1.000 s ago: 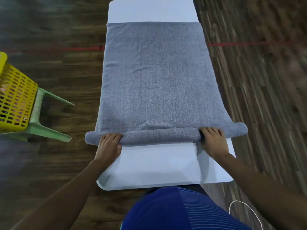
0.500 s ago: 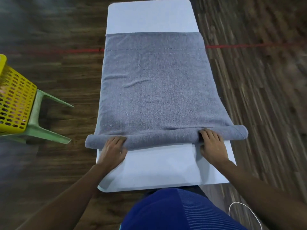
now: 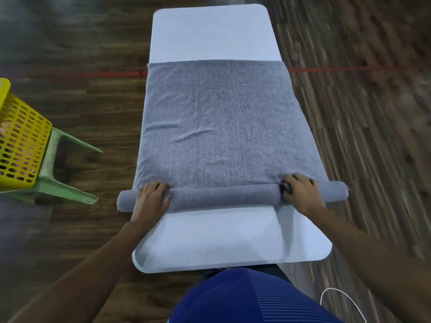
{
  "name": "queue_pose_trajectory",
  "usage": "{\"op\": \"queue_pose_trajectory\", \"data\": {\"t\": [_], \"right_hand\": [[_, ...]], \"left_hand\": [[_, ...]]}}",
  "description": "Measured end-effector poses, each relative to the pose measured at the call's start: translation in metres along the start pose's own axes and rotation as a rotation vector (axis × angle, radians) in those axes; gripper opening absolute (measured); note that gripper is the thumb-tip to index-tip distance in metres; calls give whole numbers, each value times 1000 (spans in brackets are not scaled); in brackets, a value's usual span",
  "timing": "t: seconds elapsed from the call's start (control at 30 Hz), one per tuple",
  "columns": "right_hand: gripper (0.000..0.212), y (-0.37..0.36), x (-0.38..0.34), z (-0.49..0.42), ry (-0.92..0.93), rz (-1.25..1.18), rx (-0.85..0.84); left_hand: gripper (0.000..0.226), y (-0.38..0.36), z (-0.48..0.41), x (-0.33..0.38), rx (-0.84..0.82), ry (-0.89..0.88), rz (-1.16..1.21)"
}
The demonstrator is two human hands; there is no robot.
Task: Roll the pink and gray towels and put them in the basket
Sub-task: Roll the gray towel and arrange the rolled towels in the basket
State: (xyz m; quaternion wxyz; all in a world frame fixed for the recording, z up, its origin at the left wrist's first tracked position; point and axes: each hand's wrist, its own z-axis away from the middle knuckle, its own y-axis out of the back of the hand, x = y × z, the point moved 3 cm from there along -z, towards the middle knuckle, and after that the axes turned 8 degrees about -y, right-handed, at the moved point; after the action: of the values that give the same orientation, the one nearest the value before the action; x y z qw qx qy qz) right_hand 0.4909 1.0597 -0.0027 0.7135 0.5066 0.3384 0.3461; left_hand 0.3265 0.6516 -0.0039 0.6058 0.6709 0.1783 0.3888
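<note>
Dark wood floor [image 3: 81,117] all around, long white table [image 3: 210,33] running down the middle. The gray towel [image 3: 221,127] covers most of it, flat at the far end, with the near edge wound into a tight roll that sticks out past both table sides. Off to the left, a yellow basket [image 3: 21,145] sits on a green stool [image 3: 53,183], well apart from the towel. Both hands are on the roll: left hand [image 3: 150,201] near its left end, right hand [image 3: 300,194] near the right, fingers curled over it. A thin white cable [image 3: 338,297] loops at the bottom right.
</note>
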Motion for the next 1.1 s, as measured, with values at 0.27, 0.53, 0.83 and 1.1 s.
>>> {"op": "queue_pose_trajectory", "data": {"t": [0.27,0.53,0.83,1.1], "right_hand": [[57,-27,-4,35,116,17,34],[35,-4,-7,14,-35,-4,-274],[55,-16,7,30,168,-54,62],[28,-4,-3,11,107,35,-157]], "left_hand": [[51,-12,23,11,-114,-67,-137],[22,0,5,8,-227,179,64],[48,-18,21,28,-7,-125,-62],[37,-6,5,22,-178,115,-18]]}}
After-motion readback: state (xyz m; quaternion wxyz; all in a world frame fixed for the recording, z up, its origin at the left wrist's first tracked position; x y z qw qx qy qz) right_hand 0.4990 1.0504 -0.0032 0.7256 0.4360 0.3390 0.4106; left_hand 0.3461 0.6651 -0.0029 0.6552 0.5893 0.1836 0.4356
